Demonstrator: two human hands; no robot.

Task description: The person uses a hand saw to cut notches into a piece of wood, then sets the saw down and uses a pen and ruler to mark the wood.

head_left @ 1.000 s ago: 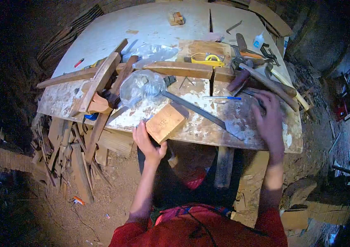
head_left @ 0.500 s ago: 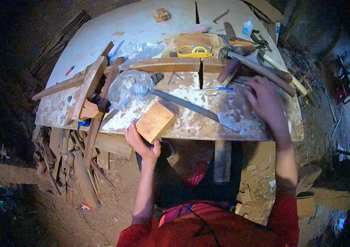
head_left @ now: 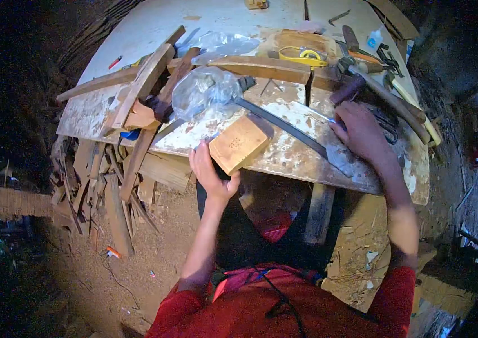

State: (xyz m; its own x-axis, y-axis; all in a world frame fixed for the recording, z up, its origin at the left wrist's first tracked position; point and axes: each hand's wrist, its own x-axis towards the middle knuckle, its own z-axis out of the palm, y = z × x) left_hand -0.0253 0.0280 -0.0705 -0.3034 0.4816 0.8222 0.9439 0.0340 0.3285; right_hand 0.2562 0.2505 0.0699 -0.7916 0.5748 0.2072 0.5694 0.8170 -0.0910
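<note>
My left hand (head_left: 212,173) grips a squared wooden block (head_left: 239,145) at the bench's front edge, its upper face marked with a cluster of small dark dots. To the right, my right hand (head_left: 361,130) is low over the bench, thumb and fingers closing around the blue end of a pen (head_left: 319,114). Between the hands a dark flat metal bar (head_left: 284,129) lies at a slant, close behind the block. A clear plastic bag (head_left: 202,93) sits left of the bar. Beyond my right hand lies a hammer (head_left: 388,101).
A yellow tape measure (head_left: 306,56) rests behind a long wooden strip (head_left: 261,67) crossing the bench. Dark clamps (head_left: 390,59) and a small glue bottle (head_left: 374,38) stand at the far right. Wooden pieces (head_left: 143,90) are stacked at left, with offcuts (head_left: 112,191) below.
My right hand has come down to the pen, whose angle has changed. The view has shifted and tilted. My left hand still holds the wooden block.
</note>
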